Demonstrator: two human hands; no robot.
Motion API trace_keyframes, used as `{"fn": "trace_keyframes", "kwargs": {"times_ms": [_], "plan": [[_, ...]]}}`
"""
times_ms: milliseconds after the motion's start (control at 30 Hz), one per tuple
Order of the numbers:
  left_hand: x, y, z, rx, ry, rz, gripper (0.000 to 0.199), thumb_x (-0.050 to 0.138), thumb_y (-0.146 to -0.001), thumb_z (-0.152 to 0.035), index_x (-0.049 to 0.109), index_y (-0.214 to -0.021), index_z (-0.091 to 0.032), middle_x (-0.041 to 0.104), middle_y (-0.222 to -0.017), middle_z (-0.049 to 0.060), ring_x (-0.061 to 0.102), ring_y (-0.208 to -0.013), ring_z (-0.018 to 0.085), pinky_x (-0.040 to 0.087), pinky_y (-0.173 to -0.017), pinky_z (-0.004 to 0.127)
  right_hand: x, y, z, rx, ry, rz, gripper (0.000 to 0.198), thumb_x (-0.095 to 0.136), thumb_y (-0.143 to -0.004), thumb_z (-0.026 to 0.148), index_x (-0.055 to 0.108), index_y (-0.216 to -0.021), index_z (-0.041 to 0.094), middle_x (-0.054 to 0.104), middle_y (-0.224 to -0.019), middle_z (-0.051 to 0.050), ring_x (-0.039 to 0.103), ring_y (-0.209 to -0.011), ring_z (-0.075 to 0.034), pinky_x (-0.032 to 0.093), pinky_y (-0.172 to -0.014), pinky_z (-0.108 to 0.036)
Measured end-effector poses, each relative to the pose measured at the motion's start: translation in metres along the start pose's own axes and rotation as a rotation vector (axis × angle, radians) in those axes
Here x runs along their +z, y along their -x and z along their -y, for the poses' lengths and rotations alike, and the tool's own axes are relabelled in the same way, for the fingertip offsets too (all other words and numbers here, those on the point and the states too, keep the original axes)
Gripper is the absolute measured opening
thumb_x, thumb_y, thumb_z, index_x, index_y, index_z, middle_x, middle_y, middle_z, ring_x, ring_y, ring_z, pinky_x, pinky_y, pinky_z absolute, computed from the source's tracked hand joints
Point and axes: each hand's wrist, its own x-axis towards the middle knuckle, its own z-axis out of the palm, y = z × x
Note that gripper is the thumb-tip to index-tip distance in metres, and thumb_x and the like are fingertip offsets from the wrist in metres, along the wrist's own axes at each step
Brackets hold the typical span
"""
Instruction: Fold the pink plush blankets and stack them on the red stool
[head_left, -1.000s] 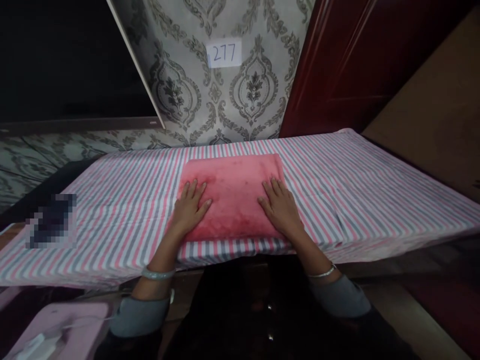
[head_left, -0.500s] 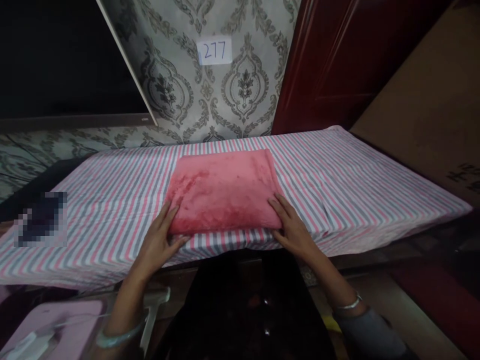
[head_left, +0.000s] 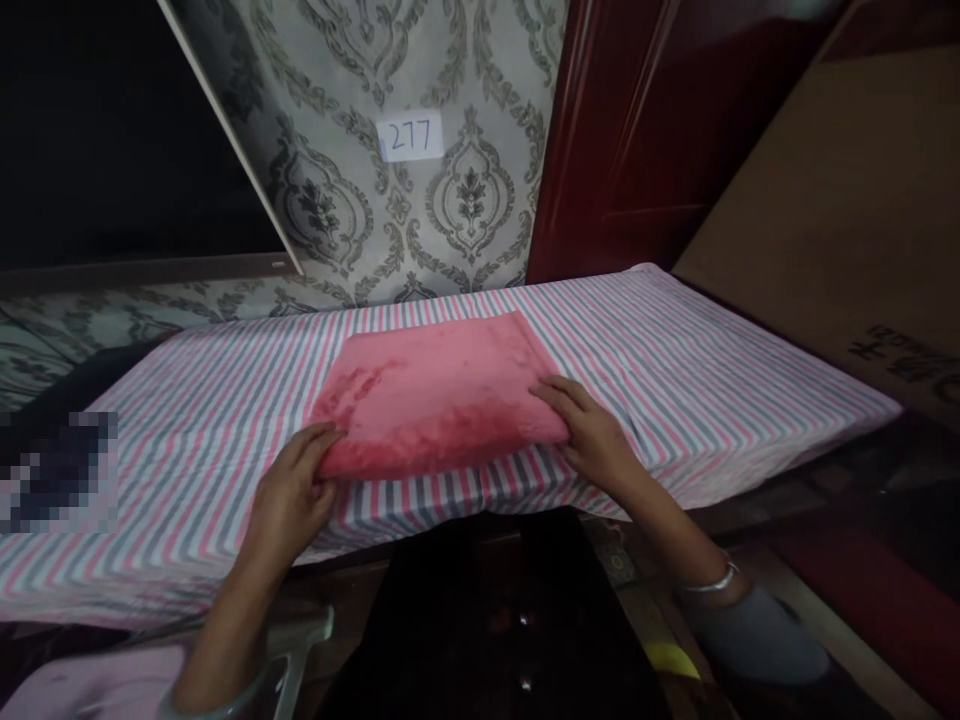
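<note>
A flat, rectangular pink plush cloth [head_left: 435,385] lies on the striped sheet, its front edge thick and rounded and slightly lifted. Whether it is folded or a cover cannot be made out. My left hand [head_left: 292,490] grips its front left corner, fingers on top and thumb beneath. At the front right corner, my right hand [head_left: 589,430] pinches the cloth with fingertips on top; the thumb is mostly hidden below.
The pink, grey and white striped sheet [head_left: 712,380] covers the table. A dark screen [head_left: 127,140] is at the left, a paper marked 277 [head_left: 411,135] on the wall. A cardboard box [head_left: 847,200] stands at the right, a pink seat [head_left: 112,680] at lower left.
My hands have closed from resting flat on the cloth to gripping its front corners. The front edge has risen slightly, and the view has shifted.
</note>
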Motion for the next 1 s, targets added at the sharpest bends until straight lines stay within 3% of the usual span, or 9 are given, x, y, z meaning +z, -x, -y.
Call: {"fn": "trace_keyframes", "kwargs": {"times_ms": [100,200,267,400,467,600,733,833,1000], "plan": [[-0.004,0.011,0.013,0.043,-0.043,0.120,0.053,0.051,-0.080,-0.025,0.054,-0.134,-0.026,0.060,-0.135,0.010,0.059,-0.123,0.032,0.052,-0.102,0.048,0.001,0.015,0.002,0.011,-0.111,0.101,0.078,0.051,-0.076,0.011,0.041,-0.152,0.027,0.032,-0.160,-0.009,0.036,-0.145,-0.028,0.040,-0.113,-0.049],[-0.010,0.007,0.011,0.069,-0.102,0.099,0.059,0.054,-0.084,-0.037,0.047,-0.143,-0.032,0.051,-0.148,0.009,0.044,-0.139,0.039,0.040,-0.111,0.062,0.006,0.034,-0.001,0.168,-0.303,-0.026,0.068,0.057,-0.085,0.027,0.040,-0.152,0.025,0.040,-0.156,-0.013,0.047,-0.135,-0.029,0.046,-0.106,-0.047],[-0.012,-0.006,-0.007,0.102,-0.051,0.073,0.062,0.056,-0.087,-0.041,0.041,-0.147,-0.035,0.048,-0.151,0.007,0.043,-0.140,0.038,0.039,-0.113,0.062,0.008,0.042,-0.002,0.350,-0.449,-0.168,0.059,0.060,-0.088,0.038,0.048,-0.145,0.023,0.058,-0.139,-0.013,0.063,-0.110,-0.026,0.055,-0.090,-0.041],[0.008,-0.045,-0.073,0.252,0.132,0.086,0.048,0.051,-0.096,-0.034,0.045,-0.144,-0.036,0.060,-0.138,0.005,0.057,-0.127,0.029,0.049,-0.106,0.052,0.011,0.047,0.008,0.563,-0.636,-0.334,0.033,0.059,-0.091,0.047,0.066,-0.110,0.021,0.070,-0.098,-0.006,0.063,-0.079,-0.019,0.053,-0.072,-0.032],[0.028,-0.062,-0.107,0.364,0.201,0.124,0.041,0.050,-0.097,-0.031,0.052,-0.138,-0.032,0.062,-0.138,0.004,0.057,-0.128,0.027,0.049,-0.108,0.050,0.013,0.046,0.016,0.569,-0.668,-0.386,0.031,0.062,-0.090,0.048,0.066,-0.106,0.021,0.068,-0.094,-0.005,0.061,-0.074,-0.018,0.051,-0.068,-0.029],[0.061,-0.086,-0.149,0.422,0.267,0.142,0.036,0.051,-0.097,-0.028,0.059,-0.133,-0.024,0.063,-0.136,0.008,0.054,-0.129,0.027,0.046,-0.109,0.050,0.016,0.045,0.025,0.580,-0.651,-0.490,0.033,0.063,-0.089,0.047,0.062,-0.111,0.023,0.064,-0.093,-0.003,0.051,-0.060,-0.012,0.044,-0.056,-0.025],[0.071,-0.109,-0.168,0.465,0.300,0.267,0.038,0.043,-0.099,-0.022,0.061,-0.132,-0.024,0.062,-0.139,0.007,0.055,-0.125,0.026,0.046,-0.107,0.050,0.017,0.042,0.022,0.580,-0.679,-0.438,0.036,0.058,-0.090,0.048,0.063,-0.114,0.022,0.066,-0.097,-0.005,0.058,-0.069,-0.015,0.048,-0.062,-0.027],[0.071,-0.130,-0.178,0.516,0.305,0.374,0.040,0.043,-0.098,-0.022,0.059,-0.134,-0.026,0.059,-0.143,0.006,0.049,-0.130,0.028,0.040,-0.111,0.053,0.018,0.037,0.018,0.561,-0.699,-0.418,0.032,0.058,-0.088,0.047,0.067,-0.103,0.020,0.066,-0.094,-0.005,0.062,-0.080,-0.019,0.050,-0.070,-0.029],[0.075,-0.168,-0.189,0.651,0.323,0.571,0.037,0.052,-0.093,-0.022,0.062,-0.129,-0.024,0.064,-0.133,0.007,0.044,-0.134,0.029,0.035,-0.111,0.050,0.021,0.029,0.015,0.632,-0.868,-0.417,0.031,0.063,-0.081,0.050,0.063,-0.090,0.021,0.060,-0.071,0.000,0.055,-0.058,-0.015,0.042,-0.053,-0.026]]}}
